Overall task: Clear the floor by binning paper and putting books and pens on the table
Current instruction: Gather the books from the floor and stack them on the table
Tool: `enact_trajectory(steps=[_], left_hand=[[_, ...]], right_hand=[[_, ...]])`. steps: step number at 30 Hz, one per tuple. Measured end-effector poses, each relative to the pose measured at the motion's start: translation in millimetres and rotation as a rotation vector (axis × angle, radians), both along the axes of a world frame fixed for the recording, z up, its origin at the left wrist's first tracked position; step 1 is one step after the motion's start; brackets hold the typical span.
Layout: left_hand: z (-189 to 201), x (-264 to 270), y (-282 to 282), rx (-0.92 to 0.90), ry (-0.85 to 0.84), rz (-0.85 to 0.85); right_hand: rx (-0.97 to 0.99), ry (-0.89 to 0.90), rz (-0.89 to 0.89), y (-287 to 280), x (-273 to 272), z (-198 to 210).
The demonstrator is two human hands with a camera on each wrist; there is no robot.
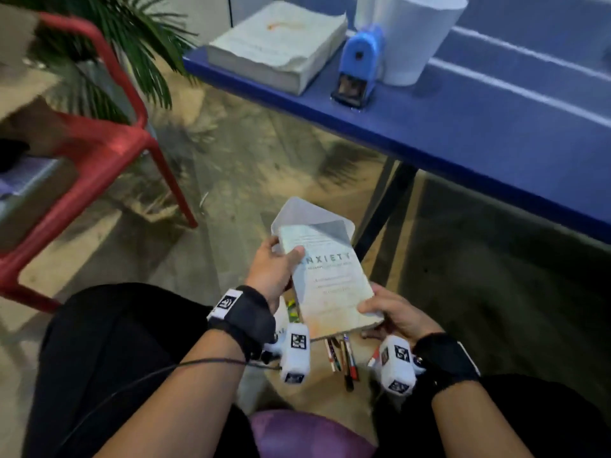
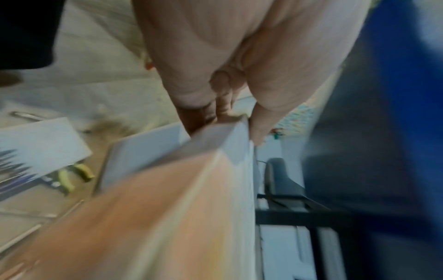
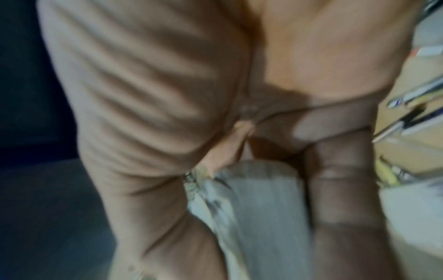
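Both hands hold a pale book (image 1: 327,285) titled "ANXIETY" above the floor, between my knees. My left hand (image 1: 284,256) grips its upper left edge, thumb on the cover. My right hand (image 1: 373,317) grips its lower right corner. The left wrist view shows blurred fingers (image 2: 258,121) pinching the book (image 2: 191,189); the right wrist view shows the book's corner (image 3: 258,208) in the palm. A pale translucent sheet (image 1: 297,213) shows behind the book's top; whether it is held I cannot tell. Several pens (image 1: 344,358) lie on the floor below the book.
The blue table (image 1: 479,133) stands ahead to the right, with a thick white book (image 1: 277,47), a blue sharpener (image 1: 358,67) and a white roll (image 1: 420,38) on it. A red chair (image 1: 99,137) and a plant (image 1: 132,34) are at the left. A white sheet (image 2: 40,144) lies on the floor.
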State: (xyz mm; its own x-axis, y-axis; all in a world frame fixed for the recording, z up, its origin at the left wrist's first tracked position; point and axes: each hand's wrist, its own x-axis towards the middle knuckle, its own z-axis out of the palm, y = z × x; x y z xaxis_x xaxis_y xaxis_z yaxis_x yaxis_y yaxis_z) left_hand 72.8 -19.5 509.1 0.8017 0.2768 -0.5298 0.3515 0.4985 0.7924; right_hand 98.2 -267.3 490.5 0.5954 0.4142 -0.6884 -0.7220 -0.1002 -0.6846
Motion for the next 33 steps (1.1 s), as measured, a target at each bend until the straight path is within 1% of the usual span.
enact_trajectory(steps=[2,3,6,9,11,13,15,17,19,23,26,28,30,33], left_hand=[[27,-23,-3,0.048,-0.073,-0.088],[42,-36,-4,0.101,-0.104,-0.133],[83,-75,-6,0.265,-0.171,-0.214],[127,-117,-6,0.268,-0.238,-0.294],[154,-139,3,0.296,-0.323,-0.304],[182,-152,17,0.363,-0.412,-0.286],[209,-153,32,0.460,-0.473,-0.247],[233,-142,50,0.541,-0.524,-0.198],[255,-120,72,0.620,-0.559,-0.157],[283,-42,118,0.775,-0.541,-0.112],[289,25,141,0.845,-0.480,-0.100],[287,62,153,0.882,-0.408,-0.093],[283,90,162,0.953,-0.321,-0.105],[278,107,159,1.059,-0.238,-0.097]], right_hand=[[0.079,-0.070,0.023,16,-14,30],[0.099,-0.103,0.035,24,-19,45],[0.095,-0.214,0.062,44,-28,83],[0.091,-0.328,0.153,58,-35,128],[0.126,-0.382,0.247,65,-40,159],[0.197,-0.417,0.325,74,-47,188],[0.275,-0.497,0.311,86,-51,213],[0.306,-0.635,0.239,102,-51,238],[0.277,-0.757,0.137,124,-43,259],[0.178,-0.885,-0.042,176,-4,284],[0.006,-0.980,-0.092,205,34,293],[-0.090,-0.993,-0.099,217,56,297],[-0.157,-0.963,-0.113,226,73,298],[-0.313,-0.981,-0.118,233,90,292]])
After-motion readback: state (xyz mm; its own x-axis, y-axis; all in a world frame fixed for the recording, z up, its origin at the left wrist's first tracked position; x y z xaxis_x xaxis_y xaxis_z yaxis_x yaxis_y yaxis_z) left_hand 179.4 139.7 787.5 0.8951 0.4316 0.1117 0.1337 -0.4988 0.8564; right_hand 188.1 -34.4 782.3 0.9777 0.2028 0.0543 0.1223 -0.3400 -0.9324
